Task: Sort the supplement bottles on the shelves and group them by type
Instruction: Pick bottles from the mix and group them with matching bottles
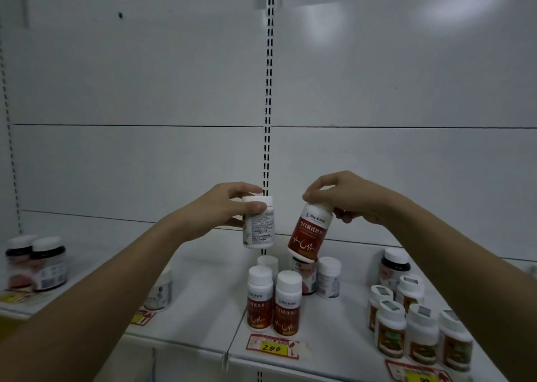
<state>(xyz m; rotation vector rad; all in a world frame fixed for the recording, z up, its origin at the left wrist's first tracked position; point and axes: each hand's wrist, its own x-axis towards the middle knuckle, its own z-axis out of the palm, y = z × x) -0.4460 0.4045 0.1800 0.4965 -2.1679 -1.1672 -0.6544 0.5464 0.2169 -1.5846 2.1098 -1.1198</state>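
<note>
Red-labelled bottle (309, 230) — white cap, red label with white characters and a pulse-line mark; held in the air above the shelf, tilted with its base toward the left, gripped at the cap by the right hand (345, 197), whose fingertips close round the top. Its base hangs just above a partly hidden bottle (305, 277) standing behind the front row.

White-labelled bottle (258, 222) — white cap, pale label with small print facing the camera; upright, held clear of the shelf by the left hand (223, 210), thumb across the cap's front and fingers wrapped behind. The two held bottles are near each other, not touching.

Below them, on the shelf (209, 309):
- two red-labelled bottles, left one (260, 299) and right one (287, 303), standing side by side at the front edge, same label as the one held
- one white cap (267, 262) behind them, its body hidden
- one small white bottle with a pale label (328, 277) to the right of the hidden one

Right end of the shelf: a cluster of white-capped bottles with orange-green labels (418, 329), and a dark-shouldered bottle (395, 265) behind them.

Left end: two dark-shouldered jars (37, 262) side by side; a pale jar (159, 291) partly hidden behind the left forearm.

Shelf edge: a red-and-yellow price tag marked 200 (271, 347) beneath the red pair — others to left and right, blurred
</note>
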